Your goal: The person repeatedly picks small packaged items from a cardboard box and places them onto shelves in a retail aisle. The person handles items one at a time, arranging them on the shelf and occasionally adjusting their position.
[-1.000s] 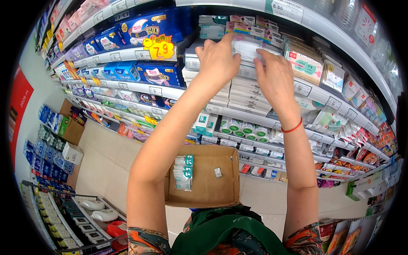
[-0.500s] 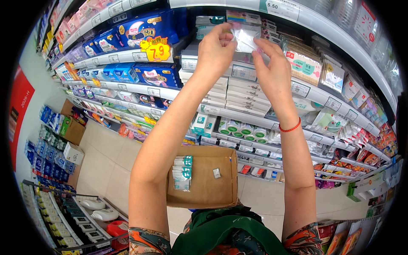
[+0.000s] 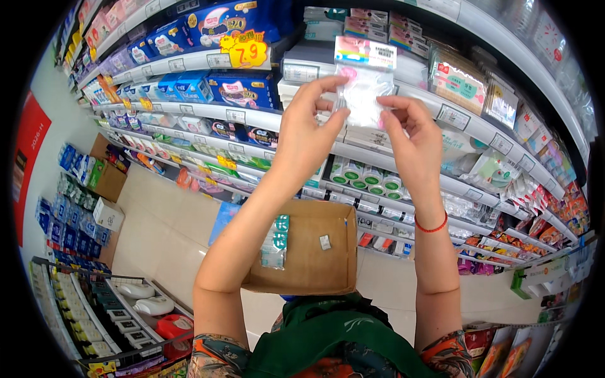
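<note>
A clear plastic packet with a colourful header card and white contents is held up before the shelf. My left hand pinches its left edge between thumb and fingers. The opposite edge is gripped by my right hand, with a red cord round that wrist. Just behind, similar header-card packets lie stacked on the shelf. Below my arms stands an open cardboard box. It holds several teal-topped clear packets, partly covered by my left forearm, and a small white piece.
Blue packages fill the shelf to the left, with a yellow price sign on its edge. Brown-backed packets stand to the right. Green-ended rolls sit lower down. A rack of bottles stands at lower left.
Both hands have drawn the packet down and toward me, away from the shelf stacks. Its header card now shows fully. The view has shifted slightly, and a blue item has appeared beside the box.
</note>
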{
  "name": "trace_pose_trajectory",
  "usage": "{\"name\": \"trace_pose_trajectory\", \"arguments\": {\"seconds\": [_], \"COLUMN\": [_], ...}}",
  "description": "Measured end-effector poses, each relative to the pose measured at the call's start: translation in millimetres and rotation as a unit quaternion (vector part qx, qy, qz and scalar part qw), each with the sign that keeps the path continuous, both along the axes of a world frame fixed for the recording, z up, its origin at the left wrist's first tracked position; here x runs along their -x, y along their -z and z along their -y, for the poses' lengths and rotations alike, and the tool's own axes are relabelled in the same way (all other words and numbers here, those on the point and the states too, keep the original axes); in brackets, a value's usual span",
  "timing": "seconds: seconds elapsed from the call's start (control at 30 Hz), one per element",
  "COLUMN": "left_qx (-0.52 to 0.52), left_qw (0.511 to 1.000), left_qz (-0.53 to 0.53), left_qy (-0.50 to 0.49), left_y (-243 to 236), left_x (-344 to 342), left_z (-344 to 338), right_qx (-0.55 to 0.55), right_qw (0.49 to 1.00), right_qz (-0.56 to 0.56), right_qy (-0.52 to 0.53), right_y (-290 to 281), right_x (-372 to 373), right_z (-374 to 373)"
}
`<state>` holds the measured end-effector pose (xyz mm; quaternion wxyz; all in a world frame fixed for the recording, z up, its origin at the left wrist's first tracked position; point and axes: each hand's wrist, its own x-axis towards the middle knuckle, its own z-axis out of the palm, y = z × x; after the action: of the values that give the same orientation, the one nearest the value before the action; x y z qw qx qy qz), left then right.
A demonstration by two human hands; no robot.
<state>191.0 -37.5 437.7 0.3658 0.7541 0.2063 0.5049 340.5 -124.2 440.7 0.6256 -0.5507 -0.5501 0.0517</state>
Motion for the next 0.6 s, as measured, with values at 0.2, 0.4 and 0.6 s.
{"name": "trace_pose_trajectory", "arguments": {"seconds": [0.2, 0.4, 0.6], "left_qx": [0.054, 0.109, 0.129], "left_qw": [0.998, 0.991, 0.981], "left_qz": [-0.03, -0.06, -0.13], "left_qy": [-0.015, -0.052, -0.066], "left_y": [52, 108, 186], "left_x": [35, 59, 79], "left_z": [25, 46, 68], "right_qx": [0.068, 0.139, 0.246], "right_qw": [0.996, 0.986, 0.964], "right_qz": [-0.043, -0.067, -0.079], "right_qy": [-0.035, -0.056, -0.059], "right_y": [47, 108, 184], "right_x": [23, 46, 67], "right_z": [19, 33, 56]}}
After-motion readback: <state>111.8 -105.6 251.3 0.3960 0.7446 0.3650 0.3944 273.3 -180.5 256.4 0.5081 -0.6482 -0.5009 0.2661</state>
